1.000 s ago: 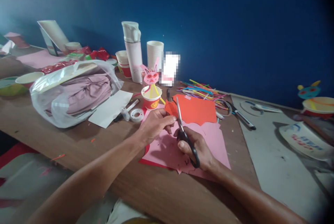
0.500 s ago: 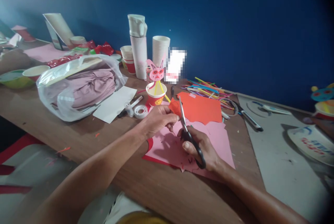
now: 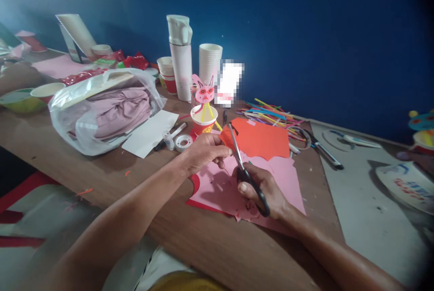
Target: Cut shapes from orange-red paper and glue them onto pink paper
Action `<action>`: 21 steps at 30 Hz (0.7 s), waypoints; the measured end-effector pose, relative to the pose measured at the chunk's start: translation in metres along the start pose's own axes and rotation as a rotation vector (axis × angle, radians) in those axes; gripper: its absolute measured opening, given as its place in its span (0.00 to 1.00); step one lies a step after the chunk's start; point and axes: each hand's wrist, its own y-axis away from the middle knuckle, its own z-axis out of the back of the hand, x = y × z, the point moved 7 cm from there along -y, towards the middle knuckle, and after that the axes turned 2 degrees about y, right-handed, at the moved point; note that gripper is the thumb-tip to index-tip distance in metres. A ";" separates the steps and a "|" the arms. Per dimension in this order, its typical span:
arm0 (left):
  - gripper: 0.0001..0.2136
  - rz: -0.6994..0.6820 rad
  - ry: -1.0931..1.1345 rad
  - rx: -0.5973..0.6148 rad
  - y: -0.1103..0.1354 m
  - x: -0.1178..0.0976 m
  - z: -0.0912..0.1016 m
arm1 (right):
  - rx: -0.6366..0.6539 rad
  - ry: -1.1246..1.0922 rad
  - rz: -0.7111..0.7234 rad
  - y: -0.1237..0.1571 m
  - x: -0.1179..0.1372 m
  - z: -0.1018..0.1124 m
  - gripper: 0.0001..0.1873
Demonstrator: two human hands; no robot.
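Note:
In my right hand [image 3: 262, 187] is a pair of scissors [image 3: 253, 188] with black handles, its blades pointing up and away from me. My left hand [image 3: 205, 152] pinches a small piece of orange paper [image 3: 226, 135] beside the blades. That piece blends with the larger orange sheet [image 3: 267, 138] lying behind it, so its outline is hard to make out. Below both hands lies pink paper [image 3: 283, 182] with a red edge beneath. A paper cup [image 3: 200, 127] with a pink cat-face cutout [image 3: 205, 95] on yellow straws stands just beyond my left hand.
Left of my hands are a tape roll [image 3: 183, 142], a white card [image 3: 151, 133] and a plastic bag [image 3: 101, 110] holding cloth. Behind stand a white flask [image 3: 180, 67] and stacked cups [image 3: 210, 63]. Colourful straws [image 3: 267, 112] and a cutter knife [image 3: 327, 154] lie to the right.
The scissor blades and the orange piece have shifted slightly against each other; less of the small piece shows beside the blades. Both hands stay in nearly the same place.

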 end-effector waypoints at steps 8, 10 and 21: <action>0.02 0.007 -0.029 0.012 -0.001 0.000 0.001 | 0.012 -0.010 -0.036 -0.001 -0.002 -0.001 0.24; 0.03 0.010 -0.011 0.013 -0.001 0.002 0.002 | 0.006 -0.019 -0.042 -0.001 -0.002 0.000 0.24; 0.10 -0.063 0.178 -0.008 -0.001 0.007 -0.015 | -0.111 -0.130 -0.071 0.001 -0.007 0.004 0.21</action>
